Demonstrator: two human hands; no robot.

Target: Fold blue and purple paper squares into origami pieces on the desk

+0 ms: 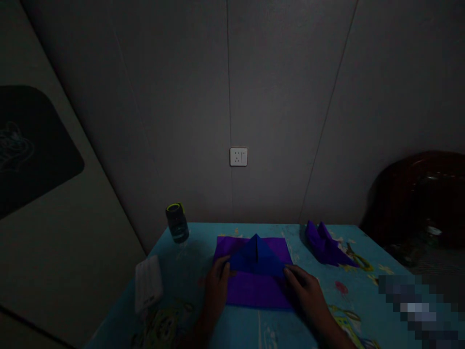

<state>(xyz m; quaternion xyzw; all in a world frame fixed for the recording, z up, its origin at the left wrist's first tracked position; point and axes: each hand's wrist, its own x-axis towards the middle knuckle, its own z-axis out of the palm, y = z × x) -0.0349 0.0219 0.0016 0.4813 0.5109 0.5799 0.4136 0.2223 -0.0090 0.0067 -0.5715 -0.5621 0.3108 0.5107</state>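
Between my two hands is a blue folded paper [243,259], shaped like a wide triangle with its peak pointing away from me and a dark slit down its middle. My left hand [217,281] pinches its left corner, thumb and fingers closed. At the right corner, my right hand [303,286] grips the paper in the same way. Under it lies a flat purple sheet of paper [257,291] on the table. A purple folded paper boat [323,245] rests at the back right, apart from my hands.
A dark bottle [178,225] with a yellow-green rim stands at the back left of the patterned blue tablecloth [192,291]. Nearer is a white ribbed box-like object [148,283]. A wall with a socket [239,157] rises behind; a dark wooden chair [421,194] is at right.
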